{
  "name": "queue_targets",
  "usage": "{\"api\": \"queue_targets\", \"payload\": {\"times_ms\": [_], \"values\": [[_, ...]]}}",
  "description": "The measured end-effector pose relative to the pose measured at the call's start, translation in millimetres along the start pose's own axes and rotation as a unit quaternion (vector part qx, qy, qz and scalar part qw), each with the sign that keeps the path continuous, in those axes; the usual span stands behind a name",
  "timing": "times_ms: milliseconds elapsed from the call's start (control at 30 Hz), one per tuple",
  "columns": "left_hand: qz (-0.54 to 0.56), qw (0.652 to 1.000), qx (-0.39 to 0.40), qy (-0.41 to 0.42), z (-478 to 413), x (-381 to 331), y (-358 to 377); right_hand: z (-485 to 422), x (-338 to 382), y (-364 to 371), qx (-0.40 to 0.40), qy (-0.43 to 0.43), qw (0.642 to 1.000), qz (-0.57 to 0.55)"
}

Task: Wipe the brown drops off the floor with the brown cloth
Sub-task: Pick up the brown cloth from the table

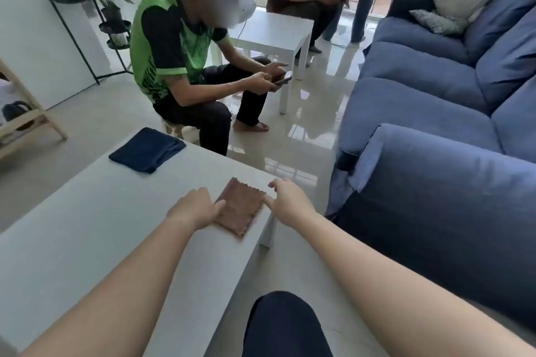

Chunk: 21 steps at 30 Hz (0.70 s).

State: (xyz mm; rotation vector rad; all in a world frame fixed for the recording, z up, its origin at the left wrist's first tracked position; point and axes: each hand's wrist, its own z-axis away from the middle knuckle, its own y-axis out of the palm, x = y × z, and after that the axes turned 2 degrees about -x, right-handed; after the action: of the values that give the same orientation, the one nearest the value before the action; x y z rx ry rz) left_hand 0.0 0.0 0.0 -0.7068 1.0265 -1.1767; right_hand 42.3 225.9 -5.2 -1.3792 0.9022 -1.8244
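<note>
Both arms reached forward over the white bench (87,240), and the hands met at the brown cloth (240,209), which lay folded flat at the bench's far right corner, directly between them. The left hand (194,207) rested palm down on the bench with its fingers loosely spread, the thumb touching the cloth's left edge; it gripped nothing. The right hand (288,200) hovered at the cloth's right side, at the very rim of the bench, fingers partly open and curved downward. Its thumb tip met the cloth's right edge, but whether any finger pinched the fabric could not be told. The cloth showed a scalloped edge along its far side and its near corner lay close to the bench edge.

Beyond the left hand, toward the bench's far left corner, lay a folded dark blue cloth (146,149), well apart from the brown one. Below the right forearm, the wearer's knee (285,324) in dark fabric showed over the glossy pale floor (307,130). No brown drops could be made out on the visible floor.

To the right of the right hand stood a blue sofa (435,113) with pale cushions at its far end. Straight ahead of the hands, past the bench, a person in a green and black shirt (162,46) sat on a low stool, wearing a white headset and holding a phone (282,78) in both hands. Behind that person stood a small white side table (278,35), with another person sitting and one standing beyond it.
</note>
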Motion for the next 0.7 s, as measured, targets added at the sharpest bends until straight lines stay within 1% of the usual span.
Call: {"api": "queue_targets", "payload": {"times_ms": [33,133,233,400,467,533,600,700], "values": [[-0.004,1.000,-0.002,-0.003,-2.9,2.2,4.0,-5.2,3.6,8.5,0.018,0.013,1.000,-0.006],[0.014,0.999,-0.028,-0.008,-11.9,6.7,14.1,-16.6,12.0,29.0,0.033,0.042,0.999,0.000],[0.056,0.998,-0.041,0.006,-22.1,6.8,21.7,-26.6,14.3,48.1,0.015,0.054,0.998,-0.012],[0.088,0.993,-0.066,0.044,-26.2,2.9,33.0,-36.6,13.4,57.5,0.002,0.065,0.996,-0.061],[0.125,0.987,-0.080,0.053,-23.8,-2.3,35.9,-32.8,9.0,54.7,-0.009,0.069,0.991,-0.115],[0.155,0.981,-0.088,0.077,-19.7,-12.3,38.7,-22.6,-0.8,49.3,-0.033,0.085,0.973,-0.213],[0.172,0.975,-0.087,0.107,-12.1,-29.7,41.7,-4.9,-14.3,37.4,-0.059,0.097,0.953,-0.281],[0.181,0.969,-0.066,0.152,-0.5,-66.6,52.9,22.5,-51.2,16.6,-0.103,0.113,0.935,-0.319]]}}
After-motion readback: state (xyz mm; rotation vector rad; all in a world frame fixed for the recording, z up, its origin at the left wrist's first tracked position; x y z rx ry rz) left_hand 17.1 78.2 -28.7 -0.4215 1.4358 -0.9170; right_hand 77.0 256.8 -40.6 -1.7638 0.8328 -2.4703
